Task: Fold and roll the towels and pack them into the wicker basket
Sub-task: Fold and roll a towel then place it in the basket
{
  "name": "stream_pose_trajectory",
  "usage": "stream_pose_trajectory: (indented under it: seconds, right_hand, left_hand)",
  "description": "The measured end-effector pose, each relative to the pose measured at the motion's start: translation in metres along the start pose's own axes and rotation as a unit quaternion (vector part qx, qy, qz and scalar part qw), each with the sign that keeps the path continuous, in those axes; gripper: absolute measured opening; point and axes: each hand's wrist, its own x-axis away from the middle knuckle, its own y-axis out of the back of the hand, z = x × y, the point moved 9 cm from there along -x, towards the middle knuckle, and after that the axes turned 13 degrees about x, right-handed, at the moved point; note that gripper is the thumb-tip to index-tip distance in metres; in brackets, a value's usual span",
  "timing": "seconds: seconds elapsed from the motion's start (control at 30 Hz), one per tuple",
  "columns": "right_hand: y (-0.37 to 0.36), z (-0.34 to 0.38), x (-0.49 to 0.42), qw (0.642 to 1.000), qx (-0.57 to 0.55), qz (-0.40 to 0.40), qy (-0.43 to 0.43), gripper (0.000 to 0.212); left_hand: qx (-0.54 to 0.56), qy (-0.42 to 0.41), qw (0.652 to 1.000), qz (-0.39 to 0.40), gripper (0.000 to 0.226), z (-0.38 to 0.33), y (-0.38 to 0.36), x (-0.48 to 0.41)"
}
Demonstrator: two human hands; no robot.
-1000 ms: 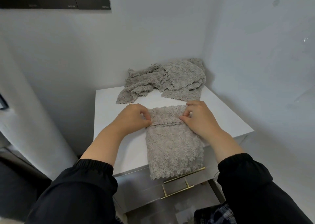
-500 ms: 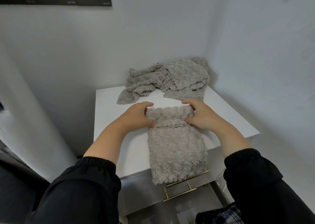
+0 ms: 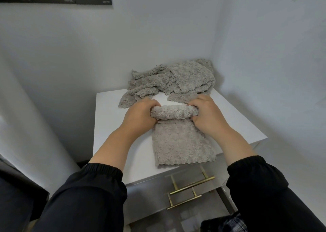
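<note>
Towel [image 3: 181, 143] part-rolled, roll axis L-R, flat tail pointing nearward, left hand [image 3: 139, 116] & right hand [image 3: 209, 116] fingers gripping roll ends

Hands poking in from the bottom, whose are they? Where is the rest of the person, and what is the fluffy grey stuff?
They belong to a person who wears a camera on the head, so you see what that person sees looking down: just arms in black sleeves and two hands. The left hand and the right hand each grip one end of a grey towel. Its far end is curled into a roll between them; the rest lies flat on a white cabinet. Behind, in the corner, lies a heap of more grey towels, not yet folded. No basket shows here.
</note>
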Motion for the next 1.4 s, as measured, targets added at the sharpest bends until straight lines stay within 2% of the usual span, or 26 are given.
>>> stream_pose_trajectory:
  seconds: [0.1, 0.2, 0.43, 0.53, 0.67, 0.77, 0.93, 1.03, 1.13, 1.23, 1.3, 1.37, 1.4]
  right_hand:
    - [0.007, 0.002, 0.008, 1.000, -0.025, 0.010, 0.013, 0.029]
    - [0.005, 0.001, 0.016, 0.998, -0.019, 0.066, 0.004, 0.034]
    - [0.007, 0.002, 0.028, 0.993, -0.012, 0.114, 0.002, 0.037]
    - [0.005, 0.003, 0.033, 0.989, 0.003, 0.145, 0.008, 0.035]
    - [0.009, 0.000, 0.036, 0.989, -0.041, 0.139, -0.015, 0.022]
    - [0.008, -0.001, 0.035, 0.990, -0.030, 0.134, -0.021, 0.014]
    - [0.002, -0.004, 0.034, 0.989, -0.053, 0.129, -0.043, 0.010]
    - [-0.005, -0.007, 0.035, 0.983, -0.099, 0.146, -0.060, 0.013]
    - [-0.015, -0.013, 0.038, 0.967, -0.144, 0.191, -0.087, 0.021]
    - [-0.021, -0.017, 0.042, 0.952, -0.169, 0.233, -0.101, 0.045]
    - [-0.020, -0.015, 0.041, 0.953, -0.160, 0.243, -0.086, 0.057]
    - [-0.018, -0.013, 0.038, 0.954, -0.158, 0.242, -0.080, 0.058]
    - [-0.017, -0.013, 0.037, 0.955, -0.155, 0.240, -0.081, 0.057]
  left_hand:
    - [0.015, -0.007, 0.999, 0.035, 0.033, -0.004, -0.001, 0.005]
    - [0.014, -0.003, 0.998, 0.056, 0.034, -0.005, -0.002, 0.012]
    - [-0.017, -0.028, 0.997, 0.069, 0.020, -0.019, -0.004, 0.024]
    - [-0.023, -0.028, 0.997, 0.069, 0.023, -0.022, -0.003, 0.027]
    - [-0.034, -0.019, 0.996, 0.079, 0.018, -0.024, -0.009, 0.027]
    - [-0.039, -0.002, 0.996, 0.075, 0.014, -0.023, -0.010, 0.026]
    - [-0.017, 0.044, 0.996, 0.082, 0.010, -0.011, -0.014, 0.022]
    - [0.016, 0.086, 0.991, 0.099, 0.022, -0.002, -0.018, 0.022]
    - [0.094, 0.139, 0.977, 0.130, 0.051, 0.009, -0.020, 0.025]
    - [0.099, 0.169, 0.965, 0.172, 0.076, 0.016, -0.023, 0.026]
    - [0.091, 0.172, 0.962, 0.194, 0.062, 0.018, -0.027, 0.025]
    - [0.118, 0.165, 0.960, 0.191, 0.020, 0.017, -0.027, 0.024]
    - [0.126, 0.154, 0.962, 0.187, 0.022, 0.018, -0.028, 0.022]
